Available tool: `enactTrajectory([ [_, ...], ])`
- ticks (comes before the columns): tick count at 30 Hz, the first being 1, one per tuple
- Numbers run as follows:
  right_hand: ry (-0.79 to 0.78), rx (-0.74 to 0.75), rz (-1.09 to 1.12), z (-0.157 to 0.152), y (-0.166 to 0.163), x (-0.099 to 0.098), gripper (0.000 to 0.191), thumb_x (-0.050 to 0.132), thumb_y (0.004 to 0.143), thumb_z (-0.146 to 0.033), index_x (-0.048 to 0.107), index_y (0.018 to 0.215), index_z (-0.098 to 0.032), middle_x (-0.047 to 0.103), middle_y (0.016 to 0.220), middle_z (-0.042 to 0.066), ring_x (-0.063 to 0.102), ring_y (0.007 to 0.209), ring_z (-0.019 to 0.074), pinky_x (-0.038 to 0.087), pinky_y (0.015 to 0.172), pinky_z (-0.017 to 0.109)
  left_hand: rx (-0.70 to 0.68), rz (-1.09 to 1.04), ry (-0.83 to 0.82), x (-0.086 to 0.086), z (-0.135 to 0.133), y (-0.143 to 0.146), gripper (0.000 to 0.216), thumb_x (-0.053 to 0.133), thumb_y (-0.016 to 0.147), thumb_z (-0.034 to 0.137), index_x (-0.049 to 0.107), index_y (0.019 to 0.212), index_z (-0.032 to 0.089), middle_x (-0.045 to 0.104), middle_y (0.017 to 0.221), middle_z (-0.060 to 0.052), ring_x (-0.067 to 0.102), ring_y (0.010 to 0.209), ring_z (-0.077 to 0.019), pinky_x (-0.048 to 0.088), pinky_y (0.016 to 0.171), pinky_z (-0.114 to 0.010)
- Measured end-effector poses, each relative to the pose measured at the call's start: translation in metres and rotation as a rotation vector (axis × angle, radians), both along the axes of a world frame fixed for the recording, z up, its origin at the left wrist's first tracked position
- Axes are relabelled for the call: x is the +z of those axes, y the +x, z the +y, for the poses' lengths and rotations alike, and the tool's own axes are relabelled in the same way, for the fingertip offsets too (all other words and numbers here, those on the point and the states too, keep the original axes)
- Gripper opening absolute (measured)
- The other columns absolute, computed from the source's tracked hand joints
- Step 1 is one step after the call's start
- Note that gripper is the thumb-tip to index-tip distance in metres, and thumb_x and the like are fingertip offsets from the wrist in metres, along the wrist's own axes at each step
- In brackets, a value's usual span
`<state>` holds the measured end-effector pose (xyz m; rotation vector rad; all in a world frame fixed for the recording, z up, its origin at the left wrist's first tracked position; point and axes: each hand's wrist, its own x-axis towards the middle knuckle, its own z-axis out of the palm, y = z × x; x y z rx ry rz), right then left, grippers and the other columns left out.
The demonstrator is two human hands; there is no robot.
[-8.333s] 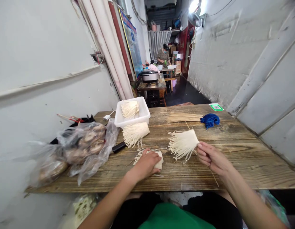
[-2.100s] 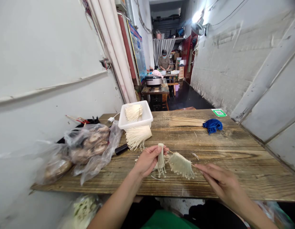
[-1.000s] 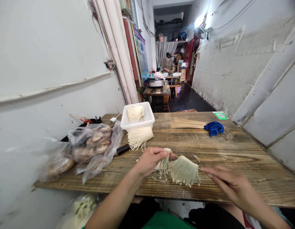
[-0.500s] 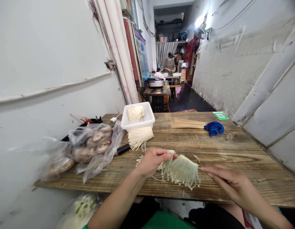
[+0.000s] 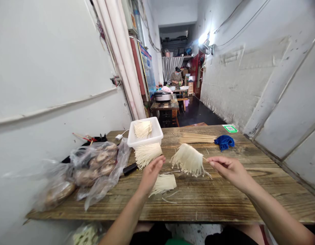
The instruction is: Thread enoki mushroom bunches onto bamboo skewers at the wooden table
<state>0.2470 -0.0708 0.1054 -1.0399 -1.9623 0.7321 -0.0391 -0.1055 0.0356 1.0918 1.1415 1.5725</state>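
Note:
My right hand [image 5: 227,169] pinches the end of a thin skewer that carries a fan of enoki mushrooms [image 5: 188,160], held just above the wooden table [image 5: 224,197]. My left hand [image 5: 151,172] hovers with fingers stretched out and nothing in it, between that fan and a loose enoki bunch [image 5: 147,153] by the tray. A smaller flat enoki bunch [image 5: 164,183] lies on the table right below my left hand.
A white tray [image 5: 157,136] holds more enoki. Plastic bags of mushrooms [image 5: 93,163] sit at the left, a black knife handle [image 5: 129,168] beside them. Bare skewers [image 5: 195,138] and a blue cloth [image 5: 224,141] lie farther back. A person sits far down the corridor [image 5: 177,76].
My left hand has let go of the small enoki clump and opened. My right hand has lifted the skewered fan up and away from me. The camera has tilted slightly.

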Motion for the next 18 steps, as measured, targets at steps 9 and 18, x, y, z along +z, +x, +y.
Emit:
enactTrajectory([
  [9,-0.17,0.001,0.286,0.07,-0.063,0.029,0.044,0.07,0.067,-0.049,0.068,0.09,-0.012,0.045,0.05,-0.006,0.03,0.041,0.0046,0.018,0.038,0.02,0.529,0.828,-0.008,-0.096,-0.055,-0.08,0.049,0.047,0.084,0.054,0.057,0.051,0.019,0.054,0.05,-0.001,0.048,0.052,-0.0148,0.035,0.057,-0.026],
  [18,-0.288,0.076,0.402,0.147,-0.246,0.032,0.022,0.062,0.085,-0.034,0.059,0.085,-0.012,0.043,0.052,-0.01,0.03,0.036,0.0016,0.022,0.033,0.015,0.541,0.806,-0.036,-0.143,-0.056,-0.083,0.053,0.041,0.088,0.049,0.047,0.044,0.02,0.049,0.046,-0.002,0.045,0.047,-0.0134,0.031,0.053,-0.026],
])
